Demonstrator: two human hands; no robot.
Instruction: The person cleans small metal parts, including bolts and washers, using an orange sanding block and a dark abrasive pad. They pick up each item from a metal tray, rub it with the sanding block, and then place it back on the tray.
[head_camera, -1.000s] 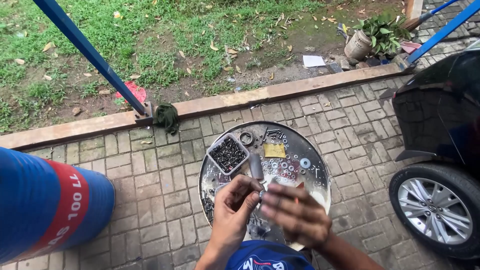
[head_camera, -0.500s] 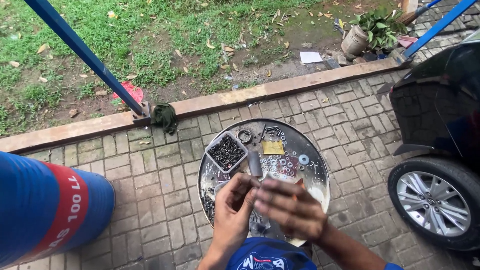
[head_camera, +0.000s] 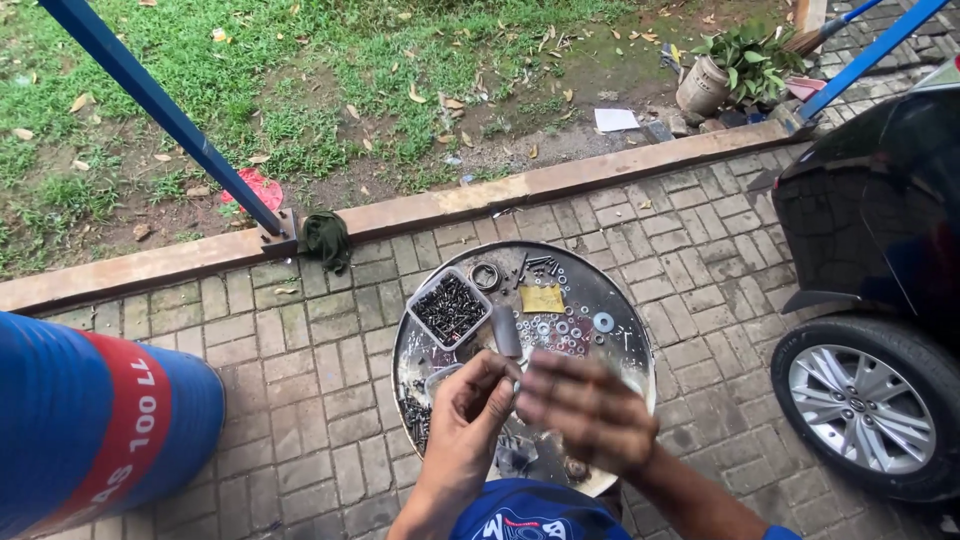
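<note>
Both my hands meet over a round metal tray (head_camera: 625, 330) of small hardware. My left hand (head_camera: 470, 415) pinches a small metal part (head_camera: 516, 388) between thumb and fingers. My right hand (head_camera: 585, 410) is blurred right beside it, palm down, fingers touching the same spot; what it holds is hidden. On the tray lie a small square tub of dark screws (head_camera: 450, 308), a grey metal cylinder (head_camera: 506, 330), a yellow pad (head_camera: 541, 298), several washers (head_camera: 603, 321) and a ring (head_camera: 486, 276).
A blue drum with a red band (head_camera: 90, 425) stands at the left. A dark car with its wheel (head_camera: 860, 405) is at the right. Beyond the brick paving are a kerb (head_camera: 450, 205), a blue steel post (head_camera: 160, 105), a dark rag (head_camera: 325, 240), grass and a potted plant (head_camera: 735, 65).
My right hand has slid slightly to the right and down over the tray, staying against the left hand. The view has shifted a little; the left hand keeps its pinch.
</note>
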